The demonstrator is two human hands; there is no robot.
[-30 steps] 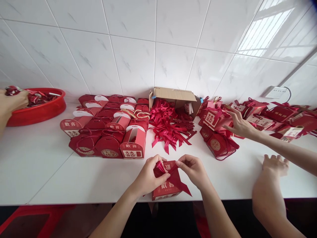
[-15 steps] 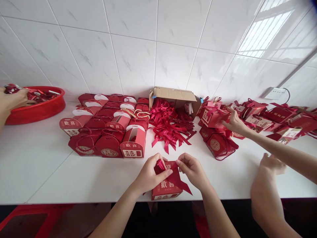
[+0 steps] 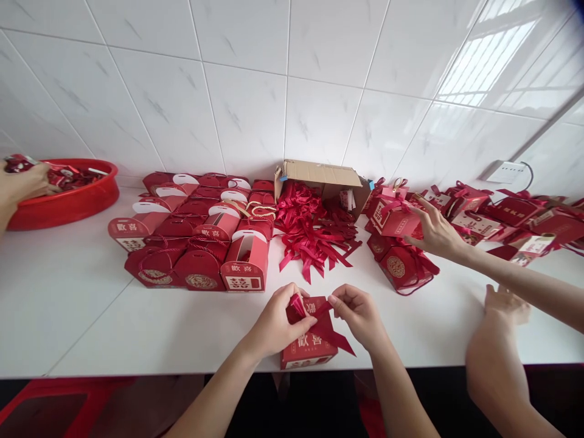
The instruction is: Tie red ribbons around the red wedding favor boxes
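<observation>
A small red gift box (image 3: 308, 350) with printed characters stands at the table's front edge, between my hands. A red ribbon (image 3: 335, 340) lies over its top, one pointed tail hanging down the right side. My left hand (image 3: 280, 322) is closed at the box's upper left, thumb and fingers pinching a gathered loop of the ribbon. On the other side my right hand (image 3: 356, 313) pinches a stretch of ribbon between thumb and forefinger, close to the box's top right corner. The fingers hide part of the box top.
Rows of red gift boxes (image 3: 201, 261) stand at left behind my hands. Red ribbons (image 3: 310, 237) spill from a cardboard box (image 3: 319, 170). At right, another person's hand (image 3: 433, 231) is beside tied boxes (image 3: 396, 219). A person's hand (image 3: 27, 185) reaches over a red basin (image 3: 68, 210).
My right hand has drawn slightly right with the ribbon. At right, the other person's upper hand has loosened its fingers from the stacked box.
</observation>
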